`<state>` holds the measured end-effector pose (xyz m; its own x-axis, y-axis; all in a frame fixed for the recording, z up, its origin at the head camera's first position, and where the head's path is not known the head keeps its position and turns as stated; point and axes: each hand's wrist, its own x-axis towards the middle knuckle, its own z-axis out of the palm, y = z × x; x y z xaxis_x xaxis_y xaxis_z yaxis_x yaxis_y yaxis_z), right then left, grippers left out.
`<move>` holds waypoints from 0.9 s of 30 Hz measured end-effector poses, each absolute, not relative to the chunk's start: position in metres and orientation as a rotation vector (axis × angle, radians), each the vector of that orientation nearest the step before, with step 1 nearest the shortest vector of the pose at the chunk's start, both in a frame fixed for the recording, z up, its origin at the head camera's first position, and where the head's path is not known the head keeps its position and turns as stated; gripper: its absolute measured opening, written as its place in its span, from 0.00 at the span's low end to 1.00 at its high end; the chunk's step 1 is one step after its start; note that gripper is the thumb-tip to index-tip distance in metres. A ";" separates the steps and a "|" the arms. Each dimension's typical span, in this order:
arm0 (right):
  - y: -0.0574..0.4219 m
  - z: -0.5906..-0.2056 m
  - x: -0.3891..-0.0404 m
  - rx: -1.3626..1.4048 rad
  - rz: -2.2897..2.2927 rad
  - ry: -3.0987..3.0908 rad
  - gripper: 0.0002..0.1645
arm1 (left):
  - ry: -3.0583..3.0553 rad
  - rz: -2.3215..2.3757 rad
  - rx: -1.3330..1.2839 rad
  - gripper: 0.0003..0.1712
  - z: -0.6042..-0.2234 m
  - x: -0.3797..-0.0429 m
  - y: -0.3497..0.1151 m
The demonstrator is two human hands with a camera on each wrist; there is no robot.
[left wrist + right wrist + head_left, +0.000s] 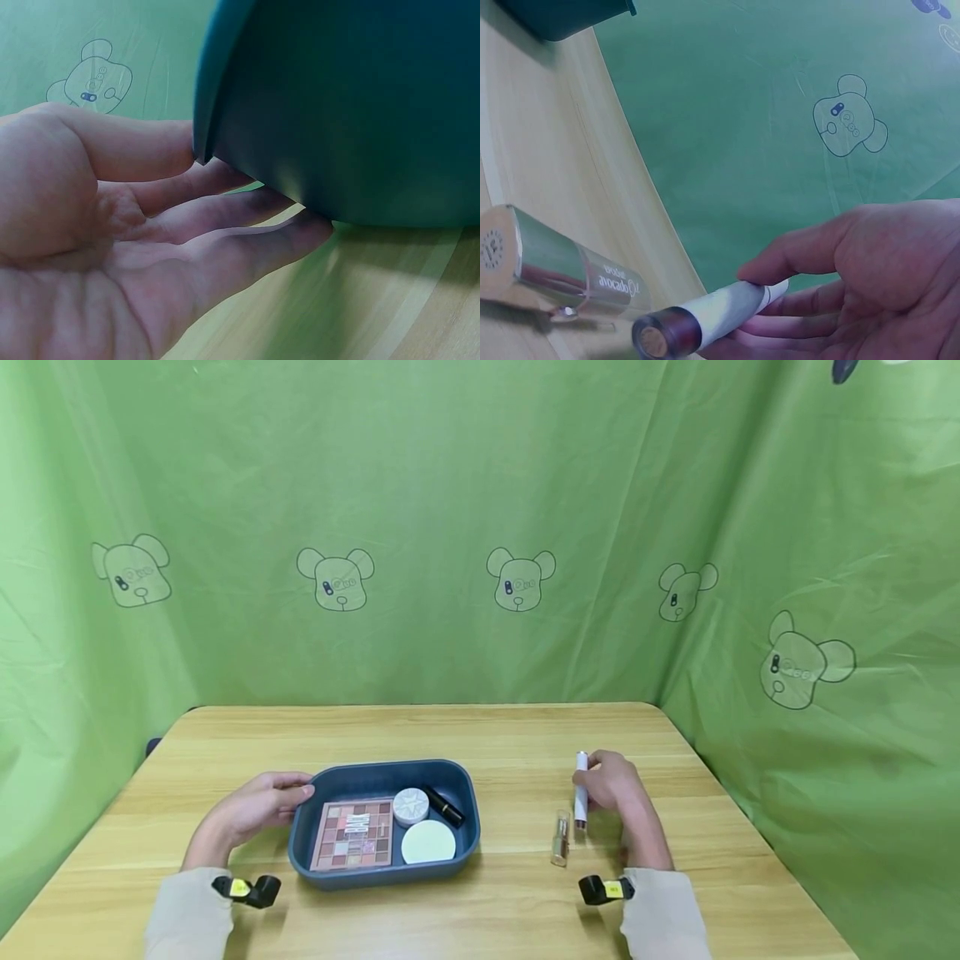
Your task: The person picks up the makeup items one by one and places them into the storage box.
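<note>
My left hand (258,806) is at the left end of a dark blue tray (382,881). In the left wrist view its thumb tip meets the tray's rim, and its straight fingers (247,247) reach along the outer wall. Between thumb and fingers, my right hand (611,781) pinches a white lip gloss tube (581,793) with a dark reddish end, held over the table's right half. Just left of it lies a clear and gold lipstick tube (560,839), with "avocado" lettering visible in the right wrist view.
Inside the tray lie an eyeshadow palette (354,835), a round white embossed case (411,807), a black lipstick tube (444,807) and a white compact (428,842). Green curtains (427,485) with bear drawings stand behind and beside the wooden table (517,918).
</note>
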<state>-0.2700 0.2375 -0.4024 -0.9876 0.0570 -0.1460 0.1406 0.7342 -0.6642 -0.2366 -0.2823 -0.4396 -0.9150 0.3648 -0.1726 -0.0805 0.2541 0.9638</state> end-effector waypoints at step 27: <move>0.199 -0.398 -0.268 0.112 -1.222 2.823 0.19 | 2.203 1.688 0.224 0.30 -0.437 -0.235 -0.280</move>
<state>-0.2685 0.1986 -0.3977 -0.9954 0.0416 -0.0866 0.0916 0.6824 -0.7252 -0.2348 -0.2798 -0.4369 -0.9242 0.3356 -0.1823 -0.0887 0.2759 0.9571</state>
